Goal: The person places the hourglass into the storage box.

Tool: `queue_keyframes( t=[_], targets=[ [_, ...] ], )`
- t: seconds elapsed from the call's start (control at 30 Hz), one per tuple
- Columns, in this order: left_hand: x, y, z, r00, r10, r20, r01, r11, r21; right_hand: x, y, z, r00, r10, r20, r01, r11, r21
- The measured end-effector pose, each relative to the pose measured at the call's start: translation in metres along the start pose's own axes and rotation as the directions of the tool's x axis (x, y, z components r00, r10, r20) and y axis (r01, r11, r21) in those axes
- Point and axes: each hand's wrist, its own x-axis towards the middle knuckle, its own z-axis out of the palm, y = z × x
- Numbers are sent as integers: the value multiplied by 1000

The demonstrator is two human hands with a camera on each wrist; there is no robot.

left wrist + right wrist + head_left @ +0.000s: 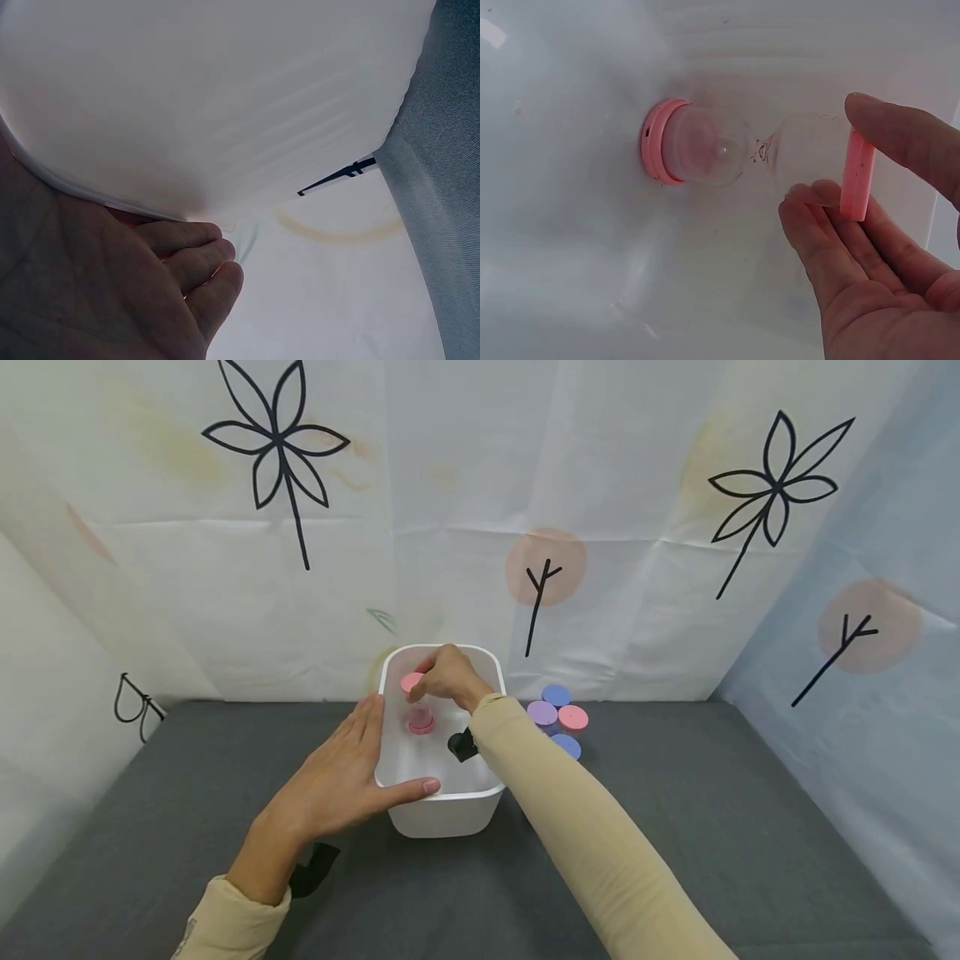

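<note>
A white plastic bin (444, 818) stands on the grey table in front of me. Inside it, a small sand timer (727, 146) with pink end caps and clear glass bulbs stands upright on the bin floor, pink sand in its lower bulb. My right hand (452, 677) reaches into the bin and grips the timer's upper cap (857, 176) between thumb and fingers. My left hand (333, 785) rests against the bin's left side with straight fingers, its thumb laid over the front rim. From the left wrist, the palm and fingers show against the bin's outer wall.
Right of the bin is a cluster of several round-capped pieces, with a purple cap (542, 712), a pink cap (573, 717) and a blue cap (557, 695). A patterned white cloth (450, 568) hangs behind the grey table (712, 827). Black wrist mounts sit on both forearms.
</note>
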Motion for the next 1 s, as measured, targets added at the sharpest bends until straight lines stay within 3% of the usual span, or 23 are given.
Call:
queue_keyframes(
  t=[0.53, 1.0],
  targets=[
    [1, -1, 0, 1000, 10, -9, -10, 1000, 1, -1, -2, -4, 1000, 13, -1, -13, 1000, -17],
    [-1, -1, -1, 1000, 6, 2, -6, 1000, -8, -9, -12, -31, 1000, 7, -12, -7, 998, 60]
  ],
)
